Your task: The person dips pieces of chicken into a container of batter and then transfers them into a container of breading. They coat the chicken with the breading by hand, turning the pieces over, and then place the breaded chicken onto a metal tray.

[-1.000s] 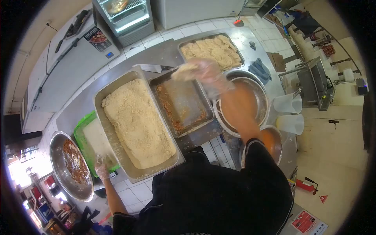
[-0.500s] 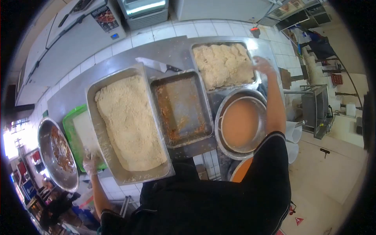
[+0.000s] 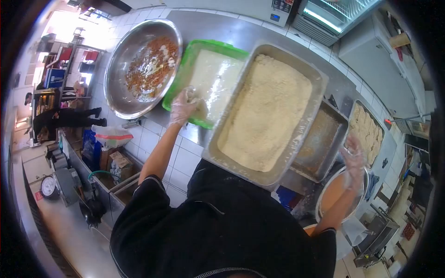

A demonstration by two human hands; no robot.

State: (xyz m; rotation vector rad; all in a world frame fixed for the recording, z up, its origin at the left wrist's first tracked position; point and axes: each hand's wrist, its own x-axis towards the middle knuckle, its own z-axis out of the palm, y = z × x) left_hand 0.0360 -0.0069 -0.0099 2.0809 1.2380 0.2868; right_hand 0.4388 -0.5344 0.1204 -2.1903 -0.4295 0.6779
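My left hand (image 3: 184, 107), in a clear glove, reaches over the near-left side of a green tray (image 3: 178, 76) of white liquid (image 3: 215, 74). Its fingers are curled at the liquid's surface; what they hold, if anything, is hidden. Beside that tray stands a deep metal pan (image 3: 320, 78) filled with pale, flour-like powder (image 3: 266, 111). My right hand (image 3: 354, 157), also gloved, hovers with loosely spread fingers and nothing in them. It is close to a tray of pale coated pieces (image 3: 366, 127) and above the edge of a pot of orange liquid (image 3: 333, 192).
A large steel bowl (image 3: 113, 74) with reddish-brown bits and white residue stands at the far left. A soiled metal tray (image 3: 320, 139) lies right of the powder pan. Another person (image 3: 58, 118) stands in the background at left. White cabinets line the far side.
My view has swung left, bringing the steel bowl and green tray nearer the middle. My right hand has drawn back from the coated pieces; my left hand now reaches further over the white liquid.
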